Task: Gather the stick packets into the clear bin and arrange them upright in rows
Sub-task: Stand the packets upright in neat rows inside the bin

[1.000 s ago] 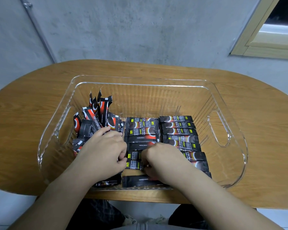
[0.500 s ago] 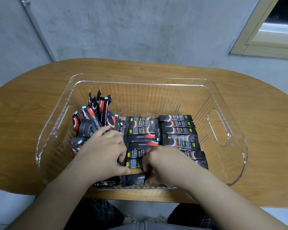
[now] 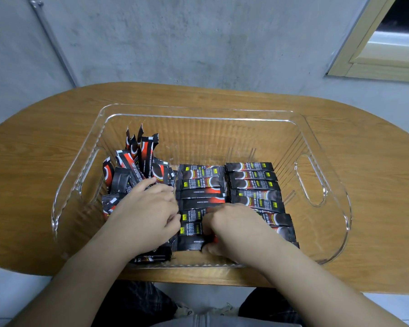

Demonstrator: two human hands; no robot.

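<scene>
A clear plastic bin [image 3: 321,142] with side handles stands on the wooden table. Inside it, black and red stick packets lie in two neat rows, a middle row [image 3: 200,185] and a right row [image 3: 253,182]. A loose heap of packets [image 3: 137,161] leans at the left. My left hand [image 3: 144,213] rests on the heap's near side, fingers curled against the middle row's left ends. My right hand [image 3: 232,227] pinches the nearest packet [image 3: 190,243] of the middle row at its right end. Both hands hide some packets beneath them.
The oval wooden table [image 3: 376,185] runs left and right of the bin, its near edge just behind the bin's front wall. A grey concrete wall rises behind, with a window frame [image 3: 376,60] at the upper right. My knees show below the table.
My right hand slid toward me and took hold of the nearest packet in the middle row. The left hand stayed almost still against the heap.
</scene>
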